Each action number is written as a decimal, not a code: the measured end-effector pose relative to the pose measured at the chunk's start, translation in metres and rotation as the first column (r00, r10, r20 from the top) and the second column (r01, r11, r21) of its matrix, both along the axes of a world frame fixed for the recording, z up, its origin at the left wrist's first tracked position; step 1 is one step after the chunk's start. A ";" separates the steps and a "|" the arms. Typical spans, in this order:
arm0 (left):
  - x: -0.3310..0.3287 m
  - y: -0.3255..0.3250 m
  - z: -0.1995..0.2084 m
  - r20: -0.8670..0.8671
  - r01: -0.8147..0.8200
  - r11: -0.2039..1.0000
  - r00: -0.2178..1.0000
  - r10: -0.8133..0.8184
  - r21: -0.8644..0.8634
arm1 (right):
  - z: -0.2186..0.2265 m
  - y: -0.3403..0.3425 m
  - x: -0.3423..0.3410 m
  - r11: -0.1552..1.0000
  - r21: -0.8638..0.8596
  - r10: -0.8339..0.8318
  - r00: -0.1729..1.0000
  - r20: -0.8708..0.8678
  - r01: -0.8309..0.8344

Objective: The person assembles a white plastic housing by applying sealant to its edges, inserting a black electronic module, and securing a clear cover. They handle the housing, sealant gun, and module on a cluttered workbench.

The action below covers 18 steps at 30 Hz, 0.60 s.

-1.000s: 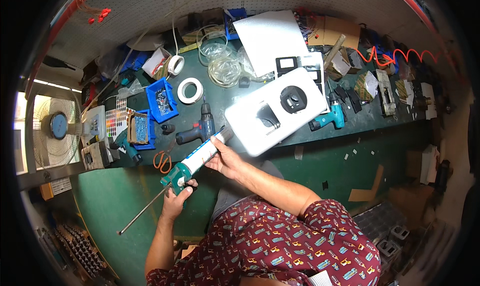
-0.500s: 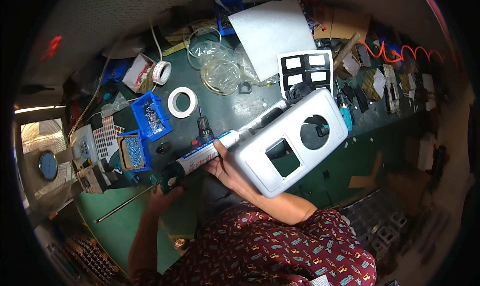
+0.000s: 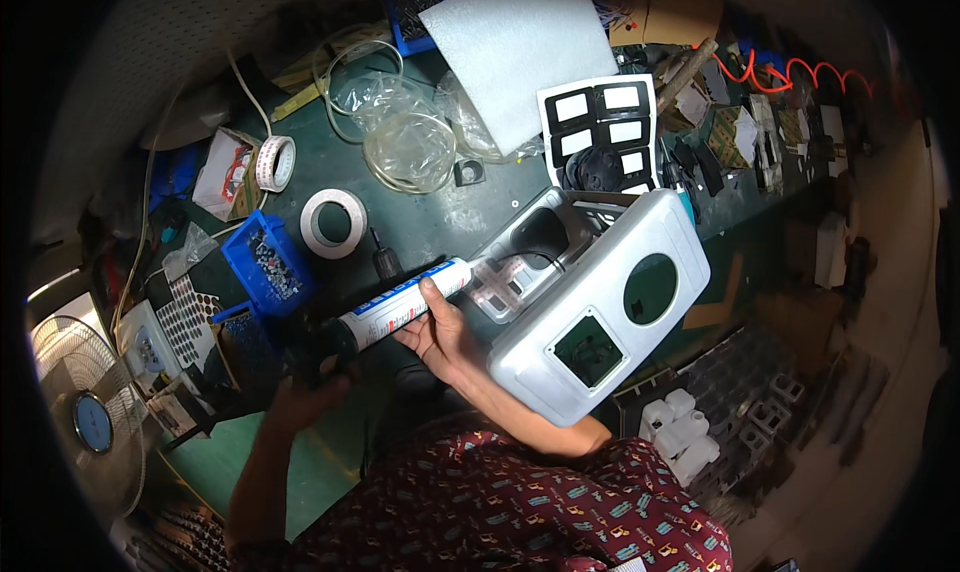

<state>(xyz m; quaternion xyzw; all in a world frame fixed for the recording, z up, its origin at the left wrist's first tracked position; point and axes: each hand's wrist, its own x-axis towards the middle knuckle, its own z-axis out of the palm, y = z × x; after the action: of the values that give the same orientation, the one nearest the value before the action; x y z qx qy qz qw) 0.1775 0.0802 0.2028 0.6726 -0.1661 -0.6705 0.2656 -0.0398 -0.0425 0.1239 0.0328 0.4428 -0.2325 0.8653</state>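
My left hand [image 3: 308, 400], in shadow, is closed at the dark rear end of a caulking gun [image 3: 338, 338]. A white sealant cartridge [image 3: 385, 317] with blue and red print lies in the gun. My right hand [image 3: 442, 340] wraps the cartridge from below, its thumb on top. The cartridge's front end points at the open inside of a silver-grey housing [image 3: 600, 290] with a round and a square cutout. This housing stands tilted over my right forearm. Inside it show clear parts and a dark cable; I cannot make out the nozzle's tip.
Behind the cartridge stands a dark power driver [image 3: 384, 262]. A tape roll [image 3: 357, 220], blue screw bin [image 3: 252, 274], coiled clear tubing [image 3: 372, 162], white foam sheet [image 3: 520, 52] and sheet of black frames [image 3: 558, 112] lie on the bench. A fan [image 3: 92, 422] stands at left.
The housing has tilted and moved slightly right and down, showing more of its inside. My hands keep hold of the gun and cartridge. The bench has shifted left in view.
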 end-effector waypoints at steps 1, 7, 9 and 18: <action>0.002 -0.006 0.001 0.020 0.027 1.000 0.999 -0.027 0.002 | -0.002 0.000 0.001 1.000 0.003 -0.011 1.000 -0.004 0.011; 0.003 -0.034 0.007 0.070 0.106 0.993 0.992 -0.109 0.045 | -0.012 -0.004 0.000 0.996 0.027 -0.086 0.995 0.041 0.085; 0.001 -0.042 0.009 0.120 0.126 0.987 0.983 -0.138 0.102 | -0.011 -0.005 0.001 0.994 0.034 -0.106 0.994 0.030 0.105; 0.012 -0.042 -0.002 0.125 0.235 0.956 0.958 -0.258 0.177 | -0.006 -0.011 0.000 0.988 0.033 -0.155 0.985 0.081 0.153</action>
<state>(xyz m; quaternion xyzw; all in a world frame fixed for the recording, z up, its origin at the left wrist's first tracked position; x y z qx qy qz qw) 0.1896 0.0386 0.2012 0.7130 -0.2136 -0.6583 0.1120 -0.0399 -0.0534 0.1182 0.0881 0.4053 -0.2911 0.8621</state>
